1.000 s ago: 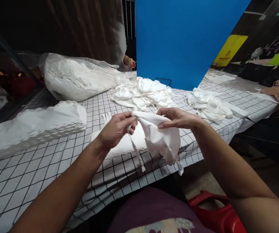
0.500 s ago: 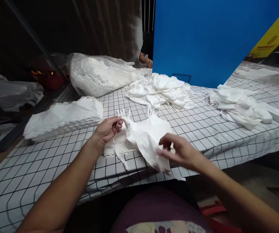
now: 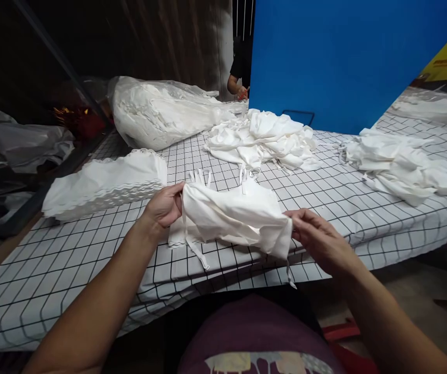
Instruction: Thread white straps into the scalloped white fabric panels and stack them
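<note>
White tablecloth point(image 3: 91, 249), ruled in black squares, is spread out wide, and a blue panel point(image 3: 348, 62) is set upright towards its far side. A clear bag of white fabric point(image 3: 164, 111) is laid at the back left; a middle heap point(image 3: 262, 137) and a right-hand heap point(image 3: 402, 166) are formed of crumpled cloth. A scalloped stack point(image 3: 106, 176) is placed at left. Near the front edge, a white garment point(image 3: 231, 213) is stretched out, one end pinched by the left hand point(image 3: 164, 206), the opposite corner by the right hand point(image 3: 322, 239). Below the left hand, a thin strap point(image 3: 199, 253) is seen.
</note>
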`<state>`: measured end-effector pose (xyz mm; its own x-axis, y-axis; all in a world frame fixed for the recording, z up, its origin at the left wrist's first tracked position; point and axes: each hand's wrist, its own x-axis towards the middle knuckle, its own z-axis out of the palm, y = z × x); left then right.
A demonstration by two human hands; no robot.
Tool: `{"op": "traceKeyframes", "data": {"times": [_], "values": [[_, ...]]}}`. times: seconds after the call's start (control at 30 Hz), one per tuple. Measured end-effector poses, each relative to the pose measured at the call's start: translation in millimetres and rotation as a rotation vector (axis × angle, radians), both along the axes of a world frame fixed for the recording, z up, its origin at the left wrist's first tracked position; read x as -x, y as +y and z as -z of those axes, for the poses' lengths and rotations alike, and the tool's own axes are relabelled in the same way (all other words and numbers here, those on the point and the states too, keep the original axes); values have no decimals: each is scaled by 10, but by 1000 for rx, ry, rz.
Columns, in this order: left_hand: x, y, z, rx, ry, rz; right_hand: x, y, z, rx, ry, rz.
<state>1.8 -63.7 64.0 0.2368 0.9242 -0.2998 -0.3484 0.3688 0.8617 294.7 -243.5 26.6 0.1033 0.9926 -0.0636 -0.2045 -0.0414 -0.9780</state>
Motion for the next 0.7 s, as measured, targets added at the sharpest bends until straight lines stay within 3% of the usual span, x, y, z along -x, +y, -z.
{"op": "traceKeyframes", "data": {"times": [0.13,0.27,0.33,0.47,0.57,0.63,0.7], "values": [[-61,-38,-37,84,27,95,-137,75,6,64,256,176],[-87,-79,-43,130,40,167,-173,150,25,105,227,239],[-71,-80,-9,123,37,196,-194,152,33,167,162,198],[1,-20,115,15,111,229,-237,113,30,246,4,-97],[31,1,214,-262,491,162,-206,123,40,250,-50,-182],[11,-66,269,-606,859,2,-153,163,73,277,7,-140],[-32,-222,325,-1038,1096,-127,-97,214,122,297,73,-42]]}}
